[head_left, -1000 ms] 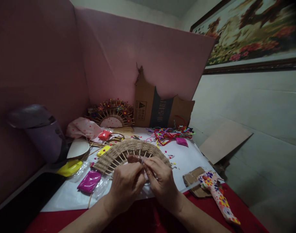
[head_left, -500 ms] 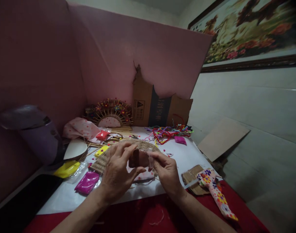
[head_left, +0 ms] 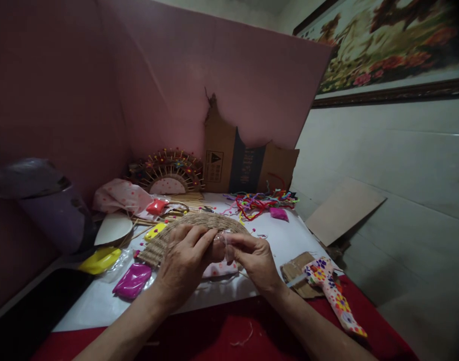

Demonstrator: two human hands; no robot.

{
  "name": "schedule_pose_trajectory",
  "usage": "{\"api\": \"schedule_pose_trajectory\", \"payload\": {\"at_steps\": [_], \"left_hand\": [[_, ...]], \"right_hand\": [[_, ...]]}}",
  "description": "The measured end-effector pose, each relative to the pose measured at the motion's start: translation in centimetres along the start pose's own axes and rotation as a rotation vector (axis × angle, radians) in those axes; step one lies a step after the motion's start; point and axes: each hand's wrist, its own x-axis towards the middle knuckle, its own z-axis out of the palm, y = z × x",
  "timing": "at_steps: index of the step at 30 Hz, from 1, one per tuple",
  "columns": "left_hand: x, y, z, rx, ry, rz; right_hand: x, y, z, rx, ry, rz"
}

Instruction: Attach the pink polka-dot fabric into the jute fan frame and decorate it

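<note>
- Clear plastic packet (head_left: 227, 239): centre of frame, held between both hands; thin, glossy, crinkled film. Contents hard to make out, mostly covered by fingers.
- Right hand (head_left: 257, 258): thumb and forefinger pinching the packet's right end.
- Left hand (head_left: 184, 258): fingers bent over and gripping the packet's left end; thumb grip hard to make out.
- Woven arch (head_left: 199, 220): coarse, tan, cord-like bands behind the hands; its lower middle hidden by them.
- Spotted cloth (head_left: 219, 269): pale, red dots, partly hidden below the packet.
- Magenta packet (head_left: 132, 281): lower left, smooth, shiny, pillow-shaped.
- Dark slab (head_left: 37, 311): lower left, cut off by frame edge.
</note>
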Motion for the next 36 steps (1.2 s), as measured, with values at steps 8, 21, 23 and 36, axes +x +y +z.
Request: {"api": "schedule_pose_trajectory", "payload": {"at_steps": [8,21,23,36], "left_hand": [[-0.3,0.0,0.3,0.035,-0.079,0.010],[-0.3,-0.3,0.5,0.107,-0.184,-0.050],[-0.3,-0.4,0.4,0.122,-0.198,-0.048],[-0.4,-0.2,0.6,0.210,-0.268,0.014]], "right_hand": [[0.1,0.1,-0.3,-0.036,-0.109,-0.094],[0.2,-0.6,-1.1,-0.433,-0.167,-0.152],[0.3,-0.9,-1.2,-0.473,-0.195,-0.170],[-0.2,0.2,-0.9,-0.352,-0.300,0.031]]}}
